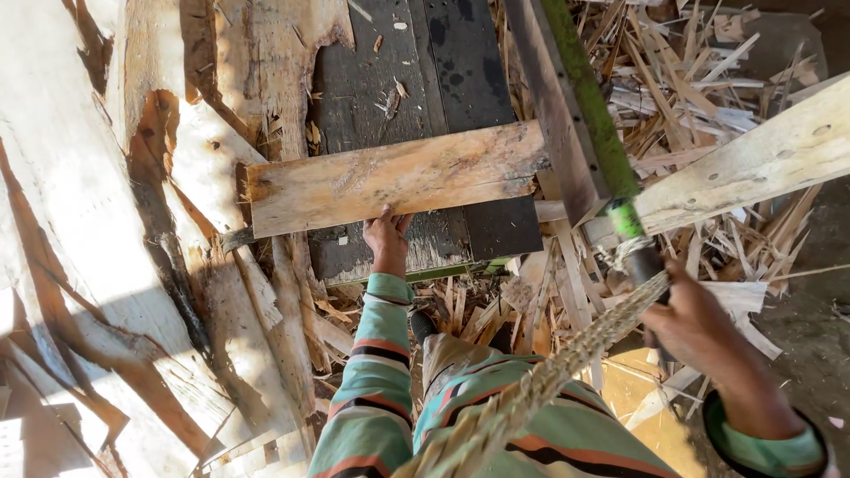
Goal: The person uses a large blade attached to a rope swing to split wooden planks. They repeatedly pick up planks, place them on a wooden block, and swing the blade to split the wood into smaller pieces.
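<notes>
Left hand (387,232) presses its fingertips against the near edge of a short plank (394,178), fingers curled, apparently steadying it flat across a dark bench (443,66). Right hand (699,327), at the near right, is wrapped tight around the black grip of a green-handled tool (595,119) that slants up over the plank's right end. A braided rope (540,381) runs from the grip toward the viewer. Rough slabs (106,265) crowd the left; scraps (708,80) litter the far right, leaving little open room.
</notes>
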